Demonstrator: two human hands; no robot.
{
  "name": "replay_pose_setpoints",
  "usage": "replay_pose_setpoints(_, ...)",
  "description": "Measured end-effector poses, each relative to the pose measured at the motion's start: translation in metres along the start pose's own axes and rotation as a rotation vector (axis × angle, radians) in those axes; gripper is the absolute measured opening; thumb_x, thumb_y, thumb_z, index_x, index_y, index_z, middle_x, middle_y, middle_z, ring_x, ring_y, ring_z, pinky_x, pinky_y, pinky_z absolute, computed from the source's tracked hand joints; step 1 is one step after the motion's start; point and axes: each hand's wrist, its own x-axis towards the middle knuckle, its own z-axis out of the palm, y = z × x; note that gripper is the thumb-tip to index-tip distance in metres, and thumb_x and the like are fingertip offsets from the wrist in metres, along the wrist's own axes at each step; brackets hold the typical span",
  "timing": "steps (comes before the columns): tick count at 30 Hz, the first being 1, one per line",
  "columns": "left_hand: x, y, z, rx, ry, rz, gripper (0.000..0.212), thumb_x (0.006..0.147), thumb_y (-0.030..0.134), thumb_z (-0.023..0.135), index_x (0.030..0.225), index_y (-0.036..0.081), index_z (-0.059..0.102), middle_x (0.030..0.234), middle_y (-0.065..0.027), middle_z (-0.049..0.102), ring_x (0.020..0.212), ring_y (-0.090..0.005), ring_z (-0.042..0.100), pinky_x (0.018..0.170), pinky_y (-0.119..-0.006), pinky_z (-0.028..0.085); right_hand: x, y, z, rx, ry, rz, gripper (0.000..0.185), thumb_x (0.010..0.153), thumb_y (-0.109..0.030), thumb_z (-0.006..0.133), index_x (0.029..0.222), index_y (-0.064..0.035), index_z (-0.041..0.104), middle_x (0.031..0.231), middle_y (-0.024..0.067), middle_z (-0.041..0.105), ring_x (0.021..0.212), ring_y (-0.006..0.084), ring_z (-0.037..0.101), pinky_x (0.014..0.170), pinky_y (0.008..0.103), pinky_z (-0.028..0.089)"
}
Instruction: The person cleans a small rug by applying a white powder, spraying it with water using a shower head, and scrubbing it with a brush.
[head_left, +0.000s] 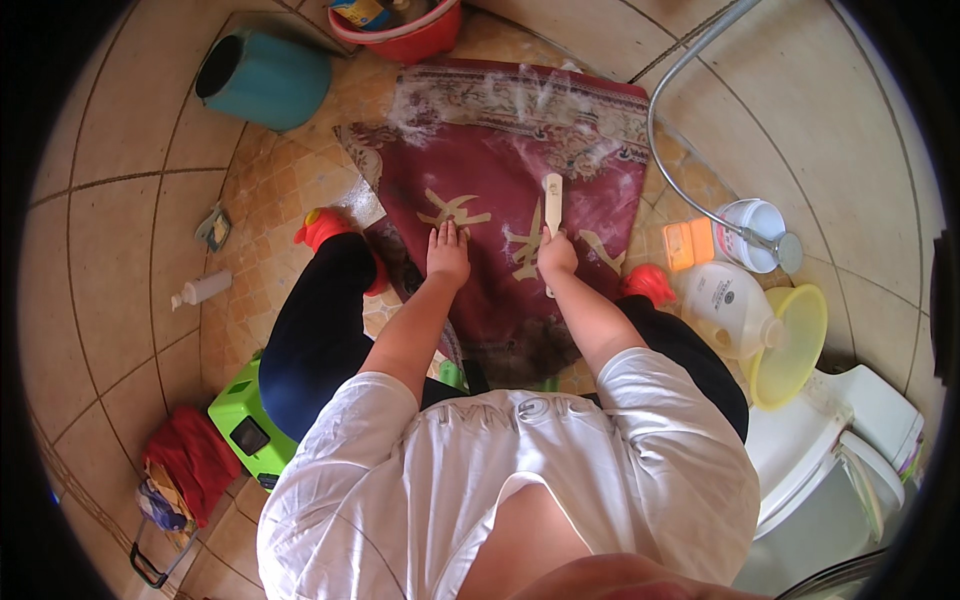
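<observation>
A dark red patterned floor mat (465, 165) is spread on the tiled floor before me, with tan characters across its middle and a floral border along its far side. White powder or suds streak the border and parts of the red field. My left hand (448, 257) rests flat on the mat, fingers stretched out over one tan character. In my right hand (557, 253) is the handle of a pale scrub brush (553, 196). Its broad end points away from me over the mat; the bristles are hidden underneath.
At upper left stand a teal bucket (289, 82) and a red basin (420, 34) with bottles. A shower hose (652, 112) hangs at right above a white bucket (765, 217), an orange box (688, 244), a plastic jug (724, 307) and a yellow basin (806, 337). A toilet (795, 431) is behind.
</observation>
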Motion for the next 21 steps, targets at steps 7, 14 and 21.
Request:
replay_pose_setpoints(7, -0.002, -0.004, 0.003, -0.039, -0.025, 0.003, 0.057, 0.076, 0.027, 0.045, 0.126, 0.009, 0.024, 0.132, -0.0117, 0.017, 0.123, -0.0227, 0.014, 0.1, -0.037, 0.011, 0.038, 0.062, -0.04, -0.193, -0.004, -0.076, 0.045, 0.08, -0.046, 0.035, 0.08, -0.0056, 0.056, 0.077, 0.0158, 0.059, 0.073, 0.0313, 0.057, 0.062, 0.0416, 0.043)
replay_pose_setpoints(14, -0.002, 0.003, 0.0, -0.003, -0.003, 0.005, 0.057, 0.074, 0.026, 0.046, 0.125, 0.007, 0.026, 0.132, -0.013, 0.019, 0.122, -0.0241, 0.016, 0.1, -0.038, 0.011, -0.003, 0.023, -0.01, -0.047, -0.079, 0.036, 0.044, 0.081, -0.042, 0.033, 0.084, -0.0038, 0.054, 0.081, 0.018, 0.057, 0.077, 0.0333, 0.055, 0.067, 0.043, 0.043)
replay_pose_setpoints(21, -0.001, 0.003, 0.0, -0.075, 0.006, -0.001, 0.056, 0.075, 0.024, 0.044, 0.124, 0.006, 0.026, 0.132, -0.0134, 0.019, 0.122, -0.0244, 0.017, 0.1, -0.039, 0.011, 0.028, 0.068, -0.042, -0.199, -0.084, -0.033, 0.047, 0.081, -0.047, 0.033, 0.085, -0.0056, 0.055, 0.08, 0.0172, 0.058, 0.078, 0.0324, 0.055, 0.069, 0.0432, 0.042)
